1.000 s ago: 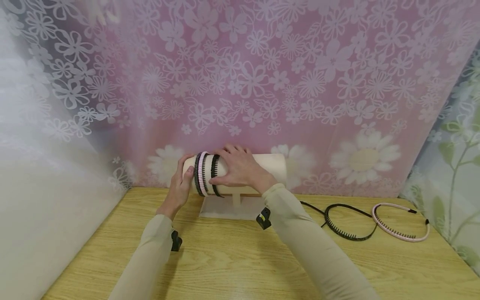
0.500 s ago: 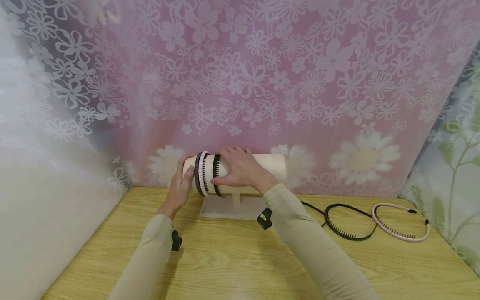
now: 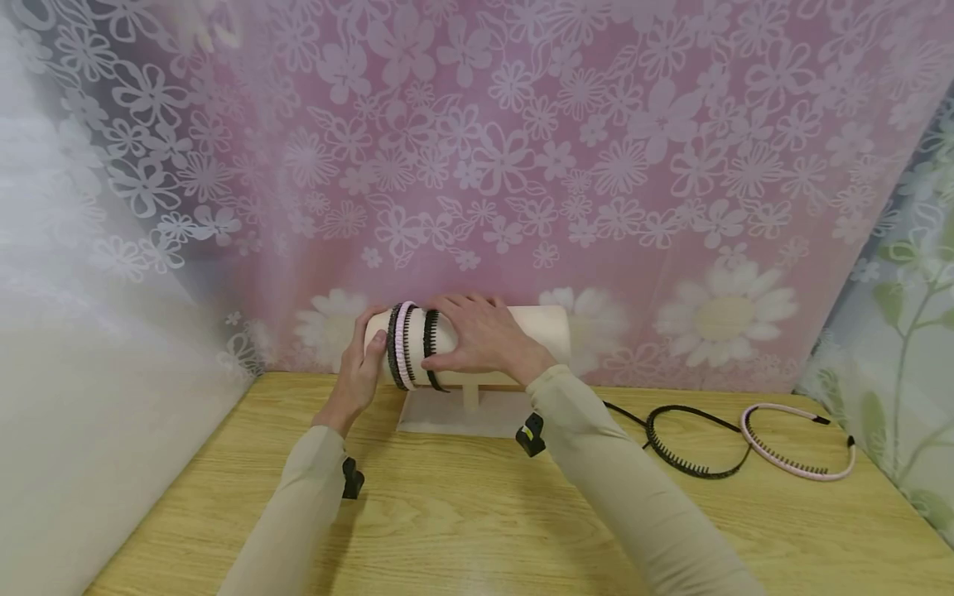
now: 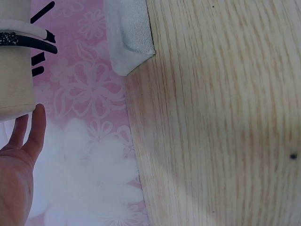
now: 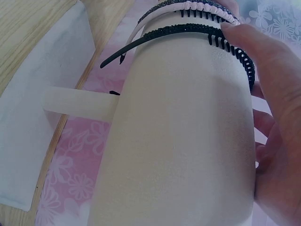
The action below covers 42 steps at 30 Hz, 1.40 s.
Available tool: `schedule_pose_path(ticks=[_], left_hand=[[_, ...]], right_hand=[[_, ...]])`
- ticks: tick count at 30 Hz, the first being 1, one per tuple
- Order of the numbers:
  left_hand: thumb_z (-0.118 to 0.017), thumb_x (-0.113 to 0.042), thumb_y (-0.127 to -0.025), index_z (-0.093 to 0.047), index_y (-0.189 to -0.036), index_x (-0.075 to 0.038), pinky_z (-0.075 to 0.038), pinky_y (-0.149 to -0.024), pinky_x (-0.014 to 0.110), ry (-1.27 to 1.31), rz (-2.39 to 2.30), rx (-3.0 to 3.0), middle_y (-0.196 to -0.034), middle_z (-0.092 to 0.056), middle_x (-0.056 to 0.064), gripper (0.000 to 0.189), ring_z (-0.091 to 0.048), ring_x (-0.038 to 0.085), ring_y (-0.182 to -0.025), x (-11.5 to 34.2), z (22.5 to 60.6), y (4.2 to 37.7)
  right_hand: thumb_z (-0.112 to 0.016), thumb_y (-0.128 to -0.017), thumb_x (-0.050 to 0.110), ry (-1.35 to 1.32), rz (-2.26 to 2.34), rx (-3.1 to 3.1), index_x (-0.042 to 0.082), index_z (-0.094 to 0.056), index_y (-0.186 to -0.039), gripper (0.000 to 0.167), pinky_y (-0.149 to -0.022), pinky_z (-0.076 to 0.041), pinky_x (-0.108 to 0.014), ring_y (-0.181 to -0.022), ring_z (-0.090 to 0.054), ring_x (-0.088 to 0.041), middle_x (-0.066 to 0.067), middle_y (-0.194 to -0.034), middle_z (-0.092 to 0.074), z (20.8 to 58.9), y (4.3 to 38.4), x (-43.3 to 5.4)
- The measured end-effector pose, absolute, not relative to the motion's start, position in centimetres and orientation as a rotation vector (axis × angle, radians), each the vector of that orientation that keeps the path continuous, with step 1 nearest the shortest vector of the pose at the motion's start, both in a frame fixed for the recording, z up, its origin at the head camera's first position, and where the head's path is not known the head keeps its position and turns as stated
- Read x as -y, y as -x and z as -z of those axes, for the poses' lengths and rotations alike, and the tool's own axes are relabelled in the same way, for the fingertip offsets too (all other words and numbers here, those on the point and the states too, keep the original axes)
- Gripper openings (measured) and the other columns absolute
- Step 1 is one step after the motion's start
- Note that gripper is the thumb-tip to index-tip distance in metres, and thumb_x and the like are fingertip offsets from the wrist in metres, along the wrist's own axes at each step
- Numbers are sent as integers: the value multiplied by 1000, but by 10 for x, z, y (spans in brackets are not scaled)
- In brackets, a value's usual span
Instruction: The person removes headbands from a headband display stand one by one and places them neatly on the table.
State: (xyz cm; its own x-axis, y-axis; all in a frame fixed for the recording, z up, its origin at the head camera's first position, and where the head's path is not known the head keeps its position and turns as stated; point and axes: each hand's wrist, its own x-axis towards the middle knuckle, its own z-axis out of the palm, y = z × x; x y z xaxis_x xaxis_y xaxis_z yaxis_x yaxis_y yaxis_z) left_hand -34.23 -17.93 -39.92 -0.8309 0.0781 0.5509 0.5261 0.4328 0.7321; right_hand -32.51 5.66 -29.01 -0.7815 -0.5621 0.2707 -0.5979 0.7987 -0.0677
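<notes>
A cream padded cylinder on a T-shaped headband stand [image 3: 542, 331] bears several headbands. Leftmost sits a dark beaded headband [image 3: 392, 356], with a pink ruched headband [image 3: 400, 348] right beside it. A little to their right is a black toothed headband [image 3: 431, 331], its beaded top [image 5: 174, 29] plain in the right wrist view. My left hand [image 3: 356, 377] holds the cylinder's left end, thumb in front. My right hand [image 3: 480, 338] arches over the cylinder and grips the black headband, thumb at its front; its other fingers are partly hidden behind the cylinder.
On the wooden table [image 3: 447, 513], to the right, lie another black headband [image 3: 696, 472], a pink headband [image 3: 801, 472] and a thin black one [image 3: 622, 411] partly hidden by the right sleeve. The stand's pale base [image 3: 432, 414] rests near a pink floral backdrop [image 3: 477, 165].
My right hand and the black headband have shifted slightly to the right along the cylinder. The left hand keeps its place on the cylinder's end.
</notes>
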Motion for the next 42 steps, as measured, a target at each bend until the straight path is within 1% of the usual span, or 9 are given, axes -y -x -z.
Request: schedule_pose_path(ticks=[5, 11, 19, 23, 28, 35, 38, 42], left_hand=[[-35, -43, -110, -35, -155, -28, -49, -85, 46, 518, 1383, 2251, -127, -61, 14, 47, -62, 29, -98, 179, 399, 343], [-35, -41, -110, -35, -155, -31, -50, -86, 48, 529, 1409, 2244, -130, -60, 14, 46, -62, 31, -101, 180, 401, 345], [-34, -43, -110, -34, -155, -29, -51, -86, 48, 522, 1396, 2249, -134, -59, 13, 47, -63, 31, -104, 179, 402, 345], [-33, -45, -110, -34, -154, -30, -52, -88, 50, 515, 1396, 2249, -138, -58, 13, 47, -63, 32, -107, 179, 401, 345], [-33, -45, -110, -34, -155, -30, -51, -93, 55, 517, 1398, 2248, -144, -55, 12, 47, -62, 34, -114, 180, 402, 345], [-34, -44, -110, -34, -155, -31, -42, -107, 60, 527, 1399, 2250, -151, -52, 6, 47, -57, 33, -127, 181, 401, 344], [-34, -42, -110, -33, -156, -30, -41, -108, 61, 531, 1408, 2251, -152, -52, 7, 47, -56, 34, -129, 181, 402, 344], [-34, -36, -111, -33, -157, -26, -39, -108, 63, 529, 1428, 2243, -152, -51, 12, 47, -55, 38, -129, 179, 399, 341]], right_hand=[[-72, -80, 70, -901, -218, 2759, 31, -48, -147, 81, -108, -39, -56, -143, -44, -30, 0, -156, -49, 289, 324, -58], [-73, -81, 67, -902, -235, 2759, 30, -51, -144, 76, -108, -39, -56, -141, -45, -30, 0, -154, -51, 288, 323, -59], [-73, -80, 67, -885, -251, 2782, 31, -49, -145, 78, -110, -38, -58, -142, -44, -31, 0, -155, -50, 288, 322, -64], [-75, -79, 67, -872, -274, 2796, 31, -49, -144, 78, -111, -37, -59, -141, -45, -31, 0, -154, -52, 286, 322, -66], [-77, -78, 66, -866, -313, 2807, 31, -49, -143, 79, -112, -37, -59, -138, -48, -29, 0, -149, -56, 284, 320, -71], [-81, -76, 63, -858, -383, 2830, 30, -50, -141, 80, -109, -39, -57, -132, -53, -27, 2, -144, -60, 281, 321, -77], [-83, -75, 60, -859, -413, 2845, 27, -50, -142, 81, -107, -41, -56, -129, -55, -27, 1, -143, -60, 279, 321, -79], [-83, -76, 58, -856, -420, 2864, 24, -49, -145, 84, -106, -42, -57, -129, -55, -29, -1, -144, -59, 276, 320, -82]])
